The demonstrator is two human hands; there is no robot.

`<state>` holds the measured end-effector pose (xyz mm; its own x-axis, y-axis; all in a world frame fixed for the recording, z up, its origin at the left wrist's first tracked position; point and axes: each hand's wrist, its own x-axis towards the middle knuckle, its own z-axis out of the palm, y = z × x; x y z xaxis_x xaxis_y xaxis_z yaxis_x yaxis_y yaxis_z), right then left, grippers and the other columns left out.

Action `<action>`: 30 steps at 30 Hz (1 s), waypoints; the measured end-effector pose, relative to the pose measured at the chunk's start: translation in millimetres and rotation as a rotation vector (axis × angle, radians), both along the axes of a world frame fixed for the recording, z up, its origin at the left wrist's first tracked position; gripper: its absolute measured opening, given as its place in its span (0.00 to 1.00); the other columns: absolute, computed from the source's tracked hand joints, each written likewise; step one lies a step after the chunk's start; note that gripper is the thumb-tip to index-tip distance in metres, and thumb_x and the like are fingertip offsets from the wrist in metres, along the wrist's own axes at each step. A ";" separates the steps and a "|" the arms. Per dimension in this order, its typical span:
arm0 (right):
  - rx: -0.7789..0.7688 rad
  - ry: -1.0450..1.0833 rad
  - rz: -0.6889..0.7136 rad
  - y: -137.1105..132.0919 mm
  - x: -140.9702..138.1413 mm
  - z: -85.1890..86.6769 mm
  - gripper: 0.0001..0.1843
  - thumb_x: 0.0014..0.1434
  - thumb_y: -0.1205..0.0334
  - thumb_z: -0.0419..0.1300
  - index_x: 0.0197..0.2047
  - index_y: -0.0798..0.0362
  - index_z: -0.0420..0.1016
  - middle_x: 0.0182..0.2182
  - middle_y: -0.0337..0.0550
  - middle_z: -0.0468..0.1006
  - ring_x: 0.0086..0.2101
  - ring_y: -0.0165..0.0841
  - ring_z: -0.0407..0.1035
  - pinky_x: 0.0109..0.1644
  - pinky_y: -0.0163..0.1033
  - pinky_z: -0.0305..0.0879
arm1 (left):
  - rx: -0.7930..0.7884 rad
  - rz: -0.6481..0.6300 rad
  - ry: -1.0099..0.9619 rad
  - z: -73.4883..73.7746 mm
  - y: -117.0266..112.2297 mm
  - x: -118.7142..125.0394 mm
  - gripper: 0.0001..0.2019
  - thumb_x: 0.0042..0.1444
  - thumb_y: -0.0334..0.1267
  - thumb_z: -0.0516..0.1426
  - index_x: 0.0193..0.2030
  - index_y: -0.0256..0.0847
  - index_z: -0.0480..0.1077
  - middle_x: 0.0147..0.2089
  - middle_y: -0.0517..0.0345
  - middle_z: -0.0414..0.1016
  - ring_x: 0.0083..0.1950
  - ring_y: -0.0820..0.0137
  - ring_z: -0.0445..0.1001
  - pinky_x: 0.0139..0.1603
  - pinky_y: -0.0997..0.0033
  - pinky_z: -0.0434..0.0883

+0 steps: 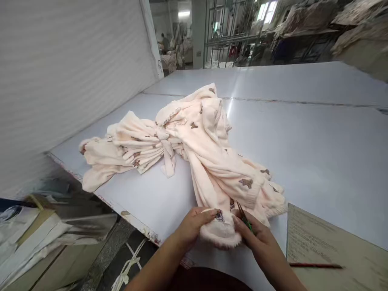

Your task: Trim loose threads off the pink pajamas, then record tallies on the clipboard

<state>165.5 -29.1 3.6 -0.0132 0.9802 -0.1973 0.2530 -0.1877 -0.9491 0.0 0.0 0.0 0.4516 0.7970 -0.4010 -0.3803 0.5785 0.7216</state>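
A pale pink fleece garment (212, 153) with brown printed animal figures lies spread over the table, one end drawn to the near edge. Its bundled part at the left is tied with a strip of the same cloth (166, 147). My left hand (194, 226) is closed on the left side of a fluffy-edged end (221, 234), thumb on top beside a printed figure. In my right hand (257, 234) is a pair of thread snips (245, 218) with green handles, the metal points directed up and away. The fingers of that hand also touch the right side of the fluffy end.
The white table (318, 149) has a seam across its far part. A written-on board or sheet (333, 238) lies at the right, with a red pencil or pen (315, 265) on it. White sheeting (75, 81) rises at the left. Cardboard and plastic (57, 242) sit below the left edge.
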 end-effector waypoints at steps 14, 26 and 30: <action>0.433 -0.503 0.273 -12.9 20.1 11.7 0.06 0.62 0.56 0.52 0.38 0.48 0.63 0.29 0.36 0.69 0.28 0.27 0.67 0.30 0.30 0.62 | 0.015 -0.020 -0.002 5.2 1.2 -3.4 0.19 0.48 0.45 0.60 0.34 0.25 0.75 0.25 0.50 0.73 0.27 0.74 0.68 0.31 0.77 0.64; 0.230 -0.443 0.210 -8.5 40.4 4.2 0.13 0.60 0.49 0.50 0.34 0.49 0.68 0.28 0.38 0.74 0.29 0.30 0.70 0.31 0.30 0.65 | 0.512 -0.099 0.946 6.6 5.4 -79.8 0.11 0.48 0.36 0.53 0.34 0.34 0.74 0.36 0.49 0.72 0.41 0.62 0.68 0.46 0.62 0.65; 0.048 -0.457 -0.055 -7.5 68.7 -10.4 0.21 0.53 0.41 0.53 0.37 0.50 0.71 0.31 0.41 0.77 0.32 0.37 0.72 0.29 0.33 0.68 | 0.504 0.170 2.014 10.8 7.8 -149.4 0.22 0.49 0.29 0.50 0.52 0.28 0.66 0.60 0.30 0.55 0.61 0.43 0.52 0.56 0.38 0.51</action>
<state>234.2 -36.6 -6.8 0.1164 0.9853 -0.1252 0.6383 -0.1708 -0.7506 -149.4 7.8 10.8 -0.3106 0.9466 0.0869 0.9431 0.2955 0.1523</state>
